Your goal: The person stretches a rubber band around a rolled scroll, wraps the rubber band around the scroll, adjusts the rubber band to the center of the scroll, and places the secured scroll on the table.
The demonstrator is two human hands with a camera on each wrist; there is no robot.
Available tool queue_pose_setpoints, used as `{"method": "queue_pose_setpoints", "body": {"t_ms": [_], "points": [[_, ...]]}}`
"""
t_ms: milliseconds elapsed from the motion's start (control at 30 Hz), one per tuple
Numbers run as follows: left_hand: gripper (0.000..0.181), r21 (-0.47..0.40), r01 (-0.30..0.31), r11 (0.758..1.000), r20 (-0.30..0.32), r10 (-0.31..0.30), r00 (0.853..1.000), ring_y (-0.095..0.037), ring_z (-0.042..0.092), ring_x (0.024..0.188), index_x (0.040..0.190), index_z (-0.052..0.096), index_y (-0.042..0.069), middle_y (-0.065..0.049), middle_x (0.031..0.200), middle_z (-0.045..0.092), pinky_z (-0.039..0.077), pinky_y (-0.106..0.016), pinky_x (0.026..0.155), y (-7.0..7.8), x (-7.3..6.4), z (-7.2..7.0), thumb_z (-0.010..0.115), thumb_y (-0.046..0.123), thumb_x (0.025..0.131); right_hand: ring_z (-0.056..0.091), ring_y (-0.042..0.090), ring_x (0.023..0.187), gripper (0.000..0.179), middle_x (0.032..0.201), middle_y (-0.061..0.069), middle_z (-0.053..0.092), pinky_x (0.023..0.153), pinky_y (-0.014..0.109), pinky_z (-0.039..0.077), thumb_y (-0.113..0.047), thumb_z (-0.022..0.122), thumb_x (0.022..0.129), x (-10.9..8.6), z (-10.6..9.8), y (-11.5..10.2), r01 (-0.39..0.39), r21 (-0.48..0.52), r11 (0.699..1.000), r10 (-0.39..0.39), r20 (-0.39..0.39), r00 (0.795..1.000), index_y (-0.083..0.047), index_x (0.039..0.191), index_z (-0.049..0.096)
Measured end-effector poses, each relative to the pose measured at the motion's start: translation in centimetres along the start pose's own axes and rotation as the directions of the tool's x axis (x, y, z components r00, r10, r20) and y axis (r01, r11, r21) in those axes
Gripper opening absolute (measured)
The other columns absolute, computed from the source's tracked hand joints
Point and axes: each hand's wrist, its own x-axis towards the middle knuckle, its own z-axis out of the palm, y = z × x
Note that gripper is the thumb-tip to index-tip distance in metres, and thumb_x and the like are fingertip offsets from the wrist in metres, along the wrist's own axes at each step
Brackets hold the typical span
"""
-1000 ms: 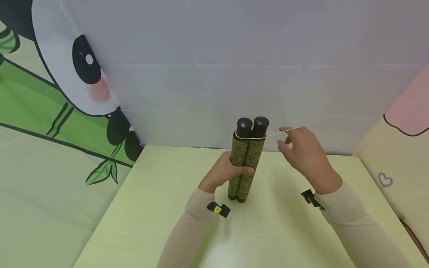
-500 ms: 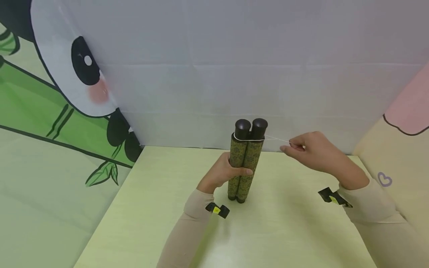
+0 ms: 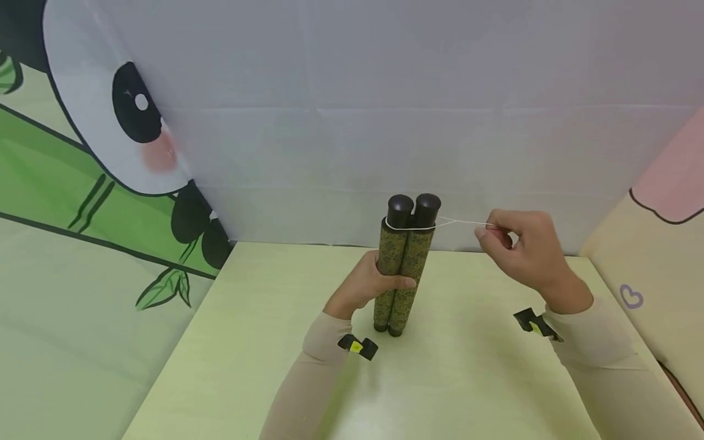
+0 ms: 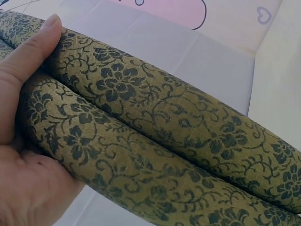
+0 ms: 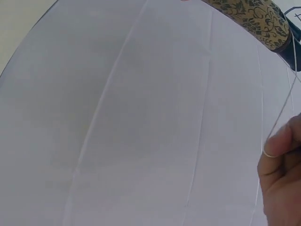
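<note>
A scroll (image 3: 392, 253), rolled from both ends into two side-by-side rolls of green-gold floral brocade, stands tilted above the table in the head view. Dark rounded knobs (image 3: 400, 208) top it. My left hand (image 3: 365, 284) grips both rolls around the middle, thumb across the front; the left wrist view shows the brocade (image 4: 141, 136) close up. Around the upper end runs a thin white string (image 3: 473, 222), drawn out to the right. My right hand (image 3: 525, 247) pinches it between thumb and curled fingers. In the right wrist view, the string (image 5: 283, 107) loops over a fingertip.
Below the hands lies a pale yellow-green table (image 3: 264, 342). Behind it hangs a grey-white cloth backdrop (image 3: 330, 153), with a cartoon panda and bamboo print at left. A cream and pink panel (image 3: 654, 263) borders the right side.
My right hand's fingers have closed on the string. The hand moved out to the right, then slightly back and up. The string's two strands now meet in one line. My left hand keeps its grip.
</note>
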Motion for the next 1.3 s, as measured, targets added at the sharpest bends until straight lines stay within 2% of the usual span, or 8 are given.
{"method": "queue_pose_setpoints", "body": {"t_ms": [167, 300, 467, 600, 833, 1067, 1233, 1300], "points": [[0.037, -0.009, 0.007, 1.0, -0.001, -0.007, 1.0, -0.019, 0.069, 0.096, 0.118, 0.068, 0.001, -0.006, 0.105, 0.072, 0.054, -0.037, 0.09, 0.1, -0.1, 0.0, 0.082, 0.007, 0.085, 0.028, 0.001, 0.053, 0.033, 0.056, -0.008, 0.035, 0.05, 0.021, 0.024, 0.002, 0.06, 0.078, 0.0, 1.0, 0.3, 0.048, -0.02, 0.999, -0.051, -0.138, 0.989, -0.016, 0.058, 0.042], [0.036, -0.007, 0.004, 1.0, -0.007, -0.004, 1.0, -0.02, 0.069, 0.095, 0.116, 0.068, 0.001, -0.006, 0.104, 0.072, 0.054, -0.036, 0.089, 0.1, 0.0, 0.1, 0.082, 0.007, 0.084, 0.024, 0.006, 0.053, 0.038, 0.055, -0.007, 0.03, 0.053, 0.021, 0.022, 0.003, 0.06, 0.08, 0.2, 2.1, -0.1, -0.034, -0.123, 0.992, -0.007, -0.317, 0.948, -0.012, 0.054, 0.038], [0.033, 0.005, 0.004, 1.0, 0.015, -0.004, 1.0, -0.019, 0.069, 0.093, 0.113, 0.07, 0.001, -0.006, 0.102, 0.073, 0.054, -0.035, 0.087, 0.0, -0.1, 0.1, 0.083, 0.01, 0.084, 0.023, 0.005, 0.056, 0.057, 0.054, -0.006, 0.025, 0.056, 0.022, 0.019, 0.003, 0.073, 0.086, 0.4, 3.8, -2.0, -0.236, 0.024, 0.972, 0.21, -0.548, 0.81, -0.003, 0.051, 0.029], [0.034, -0.017, 0.011, 1.0, 0.009, -0.011, 1.0, -0.02, 0.069, 0.095, 0.114, 0.069, 0.001, -0.006, 0.103, 0.072, 0.054, -0.036, 0.088, 0.0, -0.4, -0.1, 0.083, 0.007, 0.083, 0.029, 0.007, 0.058, 0.061, 0.054, -0.006, 0.028, 0.059, 0.024, 0.022, -0.005, 0.079, 0.088, 0.4, 5.3, -2.2, -0.286, 0.263, 0.921, 0.389, -0.604, 0.696, 0.002, 0.053, 0.029], [0.039, -0.036, -0.005, 0.999, 0.017, 0.005, 1.0, -0.021, 0.068, 0.098, 0.118, 0.068, 0.0, -0.008, 0.107, 0.072, 0.053, -0.037, 0.091, -0.2, -0.9, -0.2, 0.083, 0.005, 0.083, 0.034, 0.009, 0.057, 0.047, 0.064, -0.003, 0.038, 0.053, 0.022, 0.026, -0.013, 0.079, 0.09, 0.6, 6.9, -1.5, -0.307, 0.446, 0.841, 0.535, -0.602, 0.593, 0.002, 0.065, 0.043], [0.037, -0.012, 0.0, 1.0, 0.006, 0.0, 1.0, -0.019, 0.069, 0.095, 0.115, 0.069, 0.0, -0.006, 0.103, 0.072, 0.054, -0.035, 0.088, -0.2, -1.3, -0.2, 0.084, 0.006, 0.082, 0.036, 0.011, 0.055, 0.039, 0.066, -0.001, 0.039, 0.053, 0.02, 0.032, -0.027, 0.061, 0.103, 0.8, 7.5, -2.5, -0.247, 0.704, 0.666, 0.694, -0.463, 0.551, -0.01, 0.071, 0.048], [0.038, -0.016, -0.001, 1.0, 0.013, 0.002, 1.0, -0.019, 0.069, 0.095, 0.116, 0.068, 0.0, -0.006, 0.104, 0.072, 0.054, -0.035, 0.089, -0.2, -1.7, -0.3, 0.084, 0.006, 0.082, 0.035, 0.01, 0.045, 0.057, 0.054, -0.001, 0.035, 0.048, 0.02, 0.03, -0.041, 0.062, 0.099, 0.6, 7.0, -3.3, -0.253, 0.882, 0.397, 0.824, -0.221, 0.522, -0.007, 0.059, 0.041], [0.038, -0.021, 0.0, 1.0, 0.018, 0.001, 1.0, -0.019, 0.069, 0.096, 0.117, 0.068, -0.001, -0.007, 0.105, 0.072, 0.054, -0.036, 0.089, -0.2, -1.9, -0.3, 0.083, 0.006, 0.082, 0.037, 0.01, 0.047, 0.053, 0.055, 0.0, 0.04, 0.049, 0.02, 0.029, -0.041, 0.061, 0.098, 0.5, 6.7, -3.6, -0.198, 0.942, 0.27, 0.829, -0.123, 0.545, -0.006, 0.061, 0.046]]}}
